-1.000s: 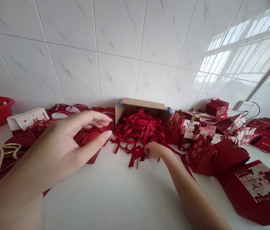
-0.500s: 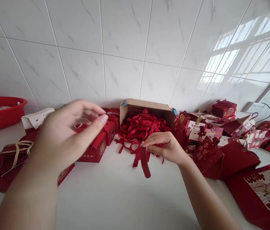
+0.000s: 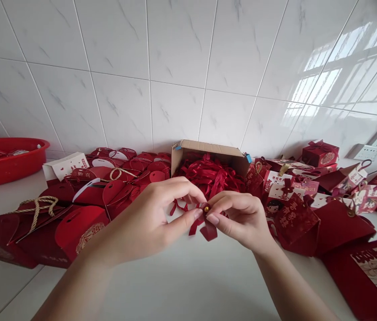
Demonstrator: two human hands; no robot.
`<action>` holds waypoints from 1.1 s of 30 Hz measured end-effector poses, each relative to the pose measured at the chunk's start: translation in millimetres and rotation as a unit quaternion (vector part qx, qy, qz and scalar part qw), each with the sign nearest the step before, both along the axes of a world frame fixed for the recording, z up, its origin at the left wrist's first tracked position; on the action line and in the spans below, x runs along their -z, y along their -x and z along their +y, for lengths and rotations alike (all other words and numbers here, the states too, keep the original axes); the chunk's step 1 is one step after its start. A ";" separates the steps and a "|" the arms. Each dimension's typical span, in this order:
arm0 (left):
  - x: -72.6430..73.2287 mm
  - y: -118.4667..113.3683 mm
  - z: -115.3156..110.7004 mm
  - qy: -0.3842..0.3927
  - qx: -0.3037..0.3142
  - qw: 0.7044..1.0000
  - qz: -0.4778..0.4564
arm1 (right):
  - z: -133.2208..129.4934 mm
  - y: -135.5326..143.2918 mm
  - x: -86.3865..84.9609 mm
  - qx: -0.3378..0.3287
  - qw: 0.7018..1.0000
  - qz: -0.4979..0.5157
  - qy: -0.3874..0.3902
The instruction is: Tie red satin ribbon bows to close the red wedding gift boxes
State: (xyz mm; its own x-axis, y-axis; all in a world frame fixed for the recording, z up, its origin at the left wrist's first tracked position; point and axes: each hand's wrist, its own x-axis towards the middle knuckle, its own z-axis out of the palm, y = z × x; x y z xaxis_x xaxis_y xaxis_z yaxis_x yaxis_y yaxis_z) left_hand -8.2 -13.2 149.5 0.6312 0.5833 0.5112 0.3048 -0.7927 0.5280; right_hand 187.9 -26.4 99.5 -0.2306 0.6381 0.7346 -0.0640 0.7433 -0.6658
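Note:
A short dark red strip (image 3: 209,232) with a small gold stud hangs between my two hands at the middle of the view. My left hand (image 3: 171,214) pinches its upper end from the left. From the right, my right hand (image 3: 238,216) grips the same end beside the stud, thumb and fingers pressed together. Just behind them, a heap of red ribbons (image 3: 211,174) spills from a cardboard box (image 3: 212,146) lying open towards me.
Red gift boxes, some with gold cord (image 3: 37,206), crowd the left. A red basin (image 3: 14,167) stands far left. Red and white printed boxes (image 3: 297,223) fill the right, with a power strip (image 3: 365,151) near the tiled wall.
My left hand has moved right and down from the left side and closed on the strip. The strip's upper end now shows a gold stud between both hands. The view has shifted slightly.

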 end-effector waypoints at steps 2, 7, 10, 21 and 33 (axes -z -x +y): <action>0.9 -0.7 -1.1 0.007 0.003 1.000 -0.006 | -1.0 4.3 1.8 -0.002 0.998 0.036 0.043; 0.8 -0.7 -1.9 0.004 0.006 1.000 -0.021 | -1.9 7.4 4.4 -0.042 0.991 0.087 0.091; 0.2 0.2 -1.0 -0.002 -0.005 1.000 -0.028 | -2.8 5.7 4.1 -0.057 0.992 0.072 0.085; -6.3 7.9 -3.6 0.003 0.035 0.999 -0.001 | -4.4 4.5 0.8 -0.044 0.998 0.035 -0.014; -4.3 3.9 -8.1 0.020 0.079 0.997 -0.011 | -6.2 0.8 -1.6 -0.079 0.996 -0.022 -0.047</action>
